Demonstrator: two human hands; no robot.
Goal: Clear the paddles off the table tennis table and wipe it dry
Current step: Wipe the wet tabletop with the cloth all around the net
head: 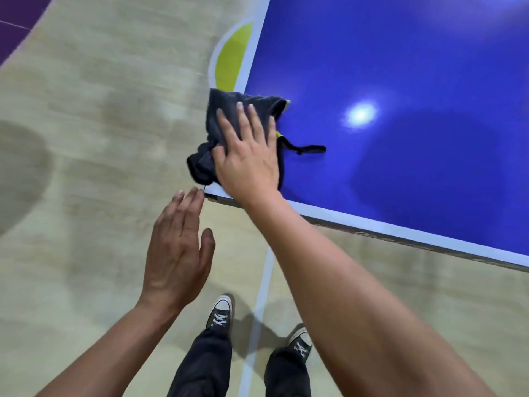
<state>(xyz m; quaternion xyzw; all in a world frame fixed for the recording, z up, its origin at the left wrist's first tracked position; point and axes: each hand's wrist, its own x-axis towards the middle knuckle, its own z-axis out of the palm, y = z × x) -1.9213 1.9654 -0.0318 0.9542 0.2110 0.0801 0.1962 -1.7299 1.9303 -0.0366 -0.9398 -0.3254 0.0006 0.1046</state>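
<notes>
Right hand (247, 156) pressed flat; left hand (176, 247) hovers, fingers (186, 202) straight.

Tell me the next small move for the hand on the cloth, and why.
Probably slide the right hand and cloth onto the table, away from its corner: the hand presses flat on the cloth, which overhangs the corner, and blue surface lies to the right.

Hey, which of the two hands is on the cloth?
The right hand: it presses flat on the dark cloth at the corner of the blue table. The left hand hangs open off the table, holding nothing.
</notes>
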